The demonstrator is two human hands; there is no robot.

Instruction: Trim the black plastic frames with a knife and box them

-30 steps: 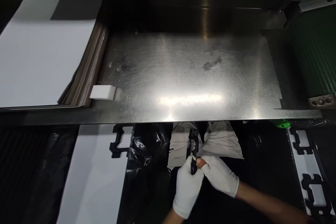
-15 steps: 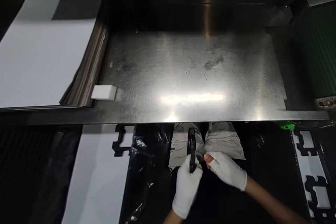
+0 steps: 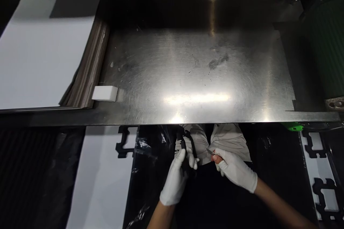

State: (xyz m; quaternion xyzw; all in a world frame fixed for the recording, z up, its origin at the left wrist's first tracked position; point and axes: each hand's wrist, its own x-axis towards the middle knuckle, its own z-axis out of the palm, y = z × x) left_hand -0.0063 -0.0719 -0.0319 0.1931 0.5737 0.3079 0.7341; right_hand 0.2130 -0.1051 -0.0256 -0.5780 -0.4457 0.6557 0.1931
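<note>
Left hand (image 3: pixel 176 179) grips one black frame (image 3: pixel 183 144), while right hand (image 3: pixel 235 169) pinches one apparent small blade (image 3: pixel 210 151).

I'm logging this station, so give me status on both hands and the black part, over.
Left hand holding black part. Right hand holding small pointed tool, clear of the part. Steel bench edge ahead, not between hands.
</note>
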